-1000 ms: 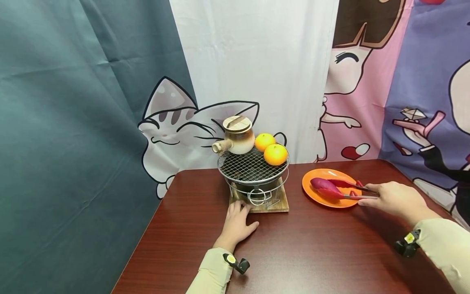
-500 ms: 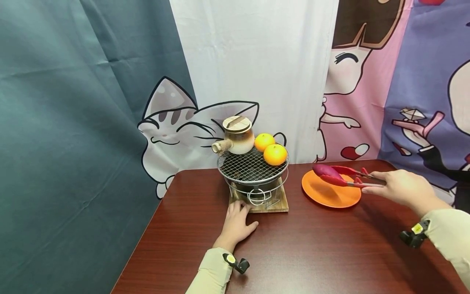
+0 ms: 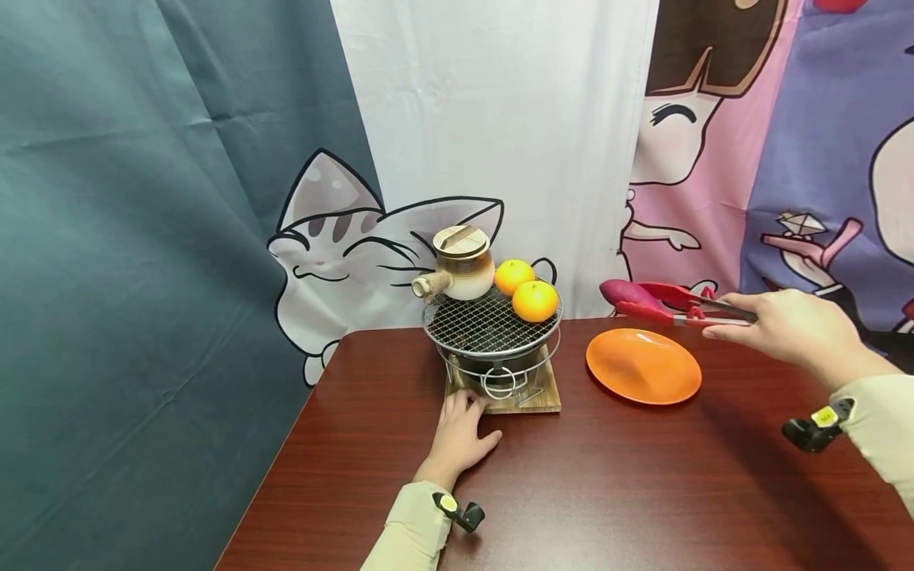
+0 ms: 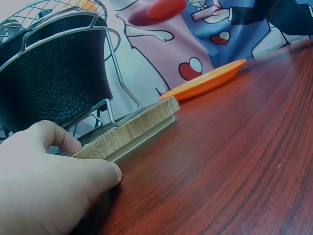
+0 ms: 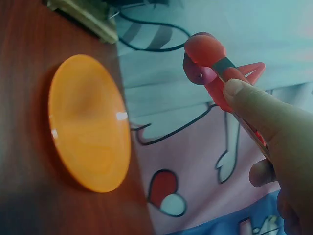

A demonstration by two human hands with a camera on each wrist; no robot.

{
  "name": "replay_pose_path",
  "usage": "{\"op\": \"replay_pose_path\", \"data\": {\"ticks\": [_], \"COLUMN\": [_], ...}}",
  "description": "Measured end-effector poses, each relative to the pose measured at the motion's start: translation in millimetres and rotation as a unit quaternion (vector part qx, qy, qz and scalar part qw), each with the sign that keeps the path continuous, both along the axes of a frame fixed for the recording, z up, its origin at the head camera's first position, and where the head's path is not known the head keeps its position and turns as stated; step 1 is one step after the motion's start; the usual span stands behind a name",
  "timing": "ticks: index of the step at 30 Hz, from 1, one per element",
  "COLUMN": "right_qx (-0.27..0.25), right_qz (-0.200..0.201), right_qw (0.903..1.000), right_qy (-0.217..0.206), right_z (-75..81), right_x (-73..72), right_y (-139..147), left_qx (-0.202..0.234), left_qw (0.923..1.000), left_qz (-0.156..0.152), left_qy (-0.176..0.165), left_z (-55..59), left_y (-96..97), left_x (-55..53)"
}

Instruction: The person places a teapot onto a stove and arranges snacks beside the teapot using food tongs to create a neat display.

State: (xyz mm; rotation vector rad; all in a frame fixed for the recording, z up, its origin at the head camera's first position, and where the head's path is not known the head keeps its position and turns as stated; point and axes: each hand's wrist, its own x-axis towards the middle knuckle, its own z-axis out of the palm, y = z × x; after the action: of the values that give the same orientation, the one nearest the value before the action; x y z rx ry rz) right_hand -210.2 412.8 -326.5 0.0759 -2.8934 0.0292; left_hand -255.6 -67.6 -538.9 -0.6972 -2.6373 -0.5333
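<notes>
My right hand holds red-tipped metal tongs, which grip a purple sweet potato in the air above and behind the orange plate. The right wrist view shows the potato between the red tips. My left hand rests at the near left corner of a wooden board. One fingertip touches the board's top in the left wrist view, and the thumb lies on the table by its edge. On that board stands a small black stove with a round wire grill.
A clay pot with a wooden lid and side handle sits at the grill's back left. Two oranges lie at its right side. A printed curtain hangs behind the reddish-brown table.
My right hand has lifted the tongs and sweet potato up off the orange plate, leaving the plate bare. The left hand, stove, pot and oranges have stayed put.
</notes>
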Motion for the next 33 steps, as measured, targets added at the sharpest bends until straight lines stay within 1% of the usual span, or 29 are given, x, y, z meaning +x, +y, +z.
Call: {"op": "replay_pose_path", "data": {"ticks": [8,12,15,19,22,27,33], "right_qx": [0.014,0.018,0.020,0.022,0.022,0.026,0.037], "right_qz": [0.004,0.005,0.012,0.024,0.027,0.036,0.059], "right_qw": [0.9996,0.9993,0.9986,0.9972,0.9968,0.9970,0.9961], "right_qy": [0.023,0.034,0.049,0.067,0.071,0.064,0.055], "right_z": [35.0,47.5,55.2,63.7,68.6,74.5,80.0], "right_x": [-0.7,-0.5,-0.3,-0.2,0.5,1.2,1.3], "right_y": [-14,-22,-28,-36,-43,-60,-76], "left_qx": [0.003,0.003,0.002,0.001,0.000,0.000,0.002], "left_qw": [0.9998,0.9997,0.9998,1.0000,1.0000,1.0000,1.0000], "left_qz": [-0.001,-0.001,0.000,0.001,0.002,0.004,0.003], "left_qy": [0.020,0.023,0.017,0.002,-0.006,-0.005,-0.007], "left_z": [-0.1,-0.1,-0.1,-0.3,-0.9,-1.7,0.2], "left_y": [0.2,-0.1,-0.4,-0.6,-0.6,-0.8,-0.3], "left_x": [0.2,0.9,0.9,0.3,0.3,0.5,1.2]}}
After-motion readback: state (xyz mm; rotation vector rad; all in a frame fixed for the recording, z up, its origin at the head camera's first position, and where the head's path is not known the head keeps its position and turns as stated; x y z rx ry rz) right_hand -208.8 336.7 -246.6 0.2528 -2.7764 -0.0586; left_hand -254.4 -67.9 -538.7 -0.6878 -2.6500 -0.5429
